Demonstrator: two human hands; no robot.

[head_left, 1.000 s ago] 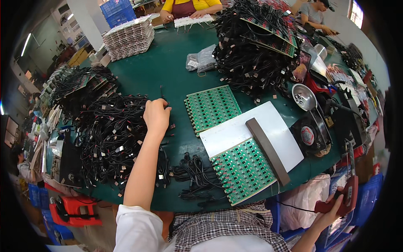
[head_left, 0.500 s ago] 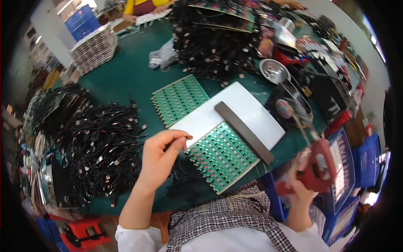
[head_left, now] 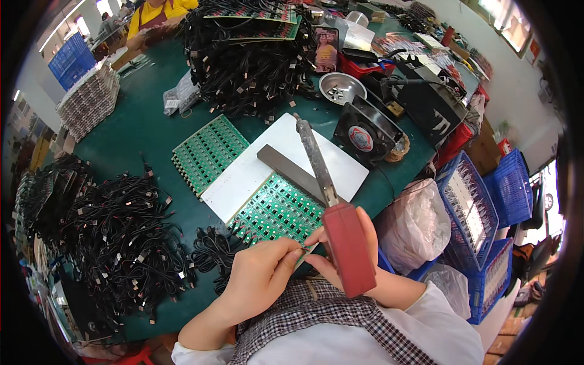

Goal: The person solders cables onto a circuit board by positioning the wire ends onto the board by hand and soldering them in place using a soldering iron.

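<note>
My right hand (head_left: 368, 234) grips a red soldering gun (head_left: 350, 252); its long metal barrel (head_left: 315, 155) points up and away over the white board (head_left: 234, 194). My left hand (head_left: 261, 274) is closed in a pinch at the near edge of a green circuit board panel (head_left: 274, 210), meeting the right fingertips. What lies between the fingertips is too small to make out. That panel rests on the white board, against a dark straight bar (head_left: 283, 165). Beyond it on the left sits a stack of green panels (head_left: 210, 152). Black cables (head_left: 213, 249) lie beside my left hand.
Black cable heaps (head_left: 134, 237) cover the left; another pile (head_left: 249, 73) stands at the back. Right of it are a metal bowl (head_left: 344, 79), a small fan (head_left: 362, 137) and a phone (head_left: 326, 48). Blue crates (head_left: 465, 207) stand off the right edge. Another person (head_left: 158, 18) sits across.
My right hand has brought the soldering gun from the right side over the board. My left hand has moved from the panel's left corner to its near edge. The view has shifted right.
</note>
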